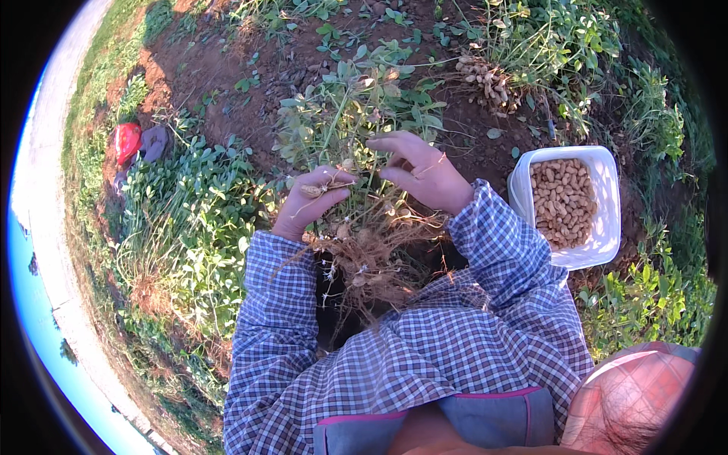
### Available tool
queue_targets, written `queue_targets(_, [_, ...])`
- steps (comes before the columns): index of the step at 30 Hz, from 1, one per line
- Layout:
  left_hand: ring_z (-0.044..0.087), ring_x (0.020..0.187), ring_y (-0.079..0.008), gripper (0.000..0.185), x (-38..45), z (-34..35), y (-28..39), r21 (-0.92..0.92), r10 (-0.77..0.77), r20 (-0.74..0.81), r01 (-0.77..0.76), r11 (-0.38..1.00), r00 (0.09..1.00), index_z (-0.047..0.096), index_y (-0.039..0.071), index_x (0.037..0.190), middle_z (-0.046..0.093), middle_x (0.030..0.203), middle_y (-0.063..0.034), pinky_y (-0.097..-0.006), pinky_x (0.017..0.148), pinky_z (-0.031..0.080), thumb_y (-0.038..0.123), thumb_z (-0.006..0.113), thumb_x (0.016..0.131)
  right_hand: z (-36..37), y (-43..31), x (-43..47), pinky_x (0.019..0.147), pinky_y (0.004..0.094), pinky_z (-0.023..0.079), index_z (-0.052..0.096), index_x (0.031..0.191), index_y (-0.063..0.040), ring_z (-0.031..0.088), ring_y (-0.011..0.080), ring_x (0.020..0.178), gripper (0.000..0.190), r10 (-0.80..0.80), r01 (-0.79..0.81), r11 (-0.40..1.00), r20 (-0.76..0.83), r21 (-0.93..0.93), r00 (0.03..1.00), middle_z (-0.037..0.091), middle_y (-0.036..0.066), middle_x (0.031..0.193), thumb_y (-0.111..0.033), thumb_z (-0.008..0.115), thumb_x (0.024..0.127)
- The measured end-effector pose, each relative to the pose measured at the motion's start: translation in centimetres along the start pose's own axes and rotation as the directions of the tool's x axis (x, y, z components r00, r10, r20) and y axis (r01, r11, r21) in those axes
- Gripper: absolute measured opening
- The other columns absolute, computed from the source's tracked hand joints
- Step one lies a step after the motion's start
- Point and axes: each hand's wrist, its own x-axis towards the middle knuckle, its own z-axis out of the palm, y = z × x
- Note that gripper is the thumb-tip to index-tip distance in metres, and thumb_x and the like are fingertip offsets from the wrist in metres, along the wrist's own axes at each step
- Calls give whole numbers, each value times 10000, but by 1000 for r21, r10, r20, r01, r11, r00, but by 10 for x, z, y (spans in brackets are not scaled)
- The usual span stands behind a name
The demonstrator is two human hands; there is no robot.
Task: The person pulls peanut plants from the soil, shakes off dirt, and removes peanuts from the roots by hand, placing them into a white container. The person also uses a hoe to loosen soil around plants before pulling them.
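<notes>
A pulled-up peanut plant (369,267) lies in front of my body, its matted roots towards me and its leafy stems (341,122) pointing away. My left hand (310,202) is left of the stems, its fingers closed around a peanut pod (311,191) with thin root strands. Whether it holds further pods is hidden. Over the right side of the stems is my right hand (424,173), thumb and fingers apart, with nothing visible between them. A few pods (343,230) hang among the roots.
A white plastic bucket (609,210) holding loose peanuts (563,202) stands at the right. Beyond it lies another uprooted plant with clustered pods (486,82). More leafy plants (199,182) lie left on reddish soil (216,74), near a red object (127,142) and dark cloth (153,143).
</notes>
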Motion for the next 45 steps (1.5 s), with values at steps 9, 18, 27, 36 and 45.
queue_targets(9, [612, 931, -152, 241, 5, 1, -4, 231, 60, -5, -57, 971, 998, 646, -8, 1065, 665, 998, -62, -285, 826, 479, 67, 657, 837, 0, -5, 22, 676, 373, 494, 648, 973, -15, 649, 278, 752, 334, 204, -54, 941, 436, -334, 876, 661, 151, 806, -330, 631, 864])
queue_targets(18, [554, 1072, -133, 601, 6, 5, 10, 33, 91, -43, -90, 995, 995, 440, 30, 1361, 604, 1161, -48, -287, 927, 442, -22, 655, 802, -16, -9, -23, 655, 233, 485, 585, 1096, -10, 588, 81, 753, 230, 287, -481, 721, 417, 498, 862, 636, 44, 898, -121, 477, 926])
queue_targets(27, [545, 1091, -161, 803, 11, 17, 7, 1, 12, -6, -12, 1000, 1000, 205, 37, 1476, 580, 1194, -113, -295, 927, 448, -41, 651, 813, 24, 5, 31, 737, 377, 520, 598, 1107, -25, 668, 293, 858, 373, 121, -79, 982, 251, -170, 960, 676, 173, 969, -296, 643, 854])
queue_targets(36, [621, 854, -103, 185, 9, 16, -11, 52, -162, -47, 164, 985, 986, 653, -25, 1029, 672, 904, -33, -248, 765, 505, 55, 638, 862, 13, -3, 26, 601, 310, 491, 574, 963, 14, 632, 191, 690, 244, 159, -157, 987, 84, -25, 984, 651, 114, 797, -227, 588, 922])
queue_targets(45, [593, 681, -246, 179, 17, 34, 19, 377, 130, 141, -175, 910, 981, 631, 9, 915, 624, 768, -111, -346, 620, 463, 159, 691, 837, 2, 12, -33, 397, 210, 295, 504, 961, -51, 360, 66, 452, 264, 314, -370, 517, 231, 772, 921, 440, -10, 632, -307, 566, 953])
